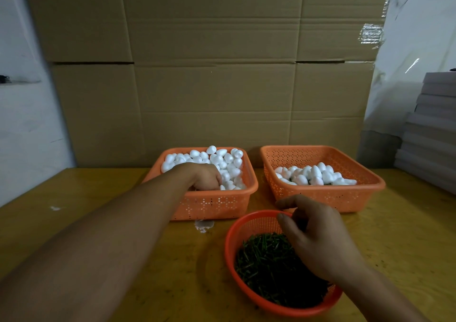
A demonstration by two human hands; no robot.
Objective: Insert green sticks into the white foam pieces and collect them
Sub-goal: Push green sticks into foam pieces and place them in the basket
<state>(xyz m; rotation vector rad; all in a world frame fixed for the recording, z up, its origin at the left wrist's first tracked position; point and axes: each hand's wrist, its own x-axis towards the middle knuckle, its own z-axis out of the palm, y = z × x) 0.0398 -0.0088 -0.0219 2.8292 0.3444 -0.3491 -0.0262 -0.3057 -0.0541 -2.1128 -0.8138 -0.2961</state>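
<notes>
Green sticks are lying directly under the loosely curled, empty right hand, while the left hand is digging into foam pieces, grip hidden.

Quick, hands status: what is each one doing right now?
Left hand: fingers curled down among the white foam pieces in the left orange square basket; grasp cannot be told.
Right hand: open, holding nothing visible, over the round orange basket of green sticks.

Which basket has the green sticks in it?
Look at the yellow wooden table, in front of the two square orange baskets of white foam pieces. The stick basket sits nearest the person, under the right hand. It alone is round, redder, and filled with dark green sticks.
</notes>
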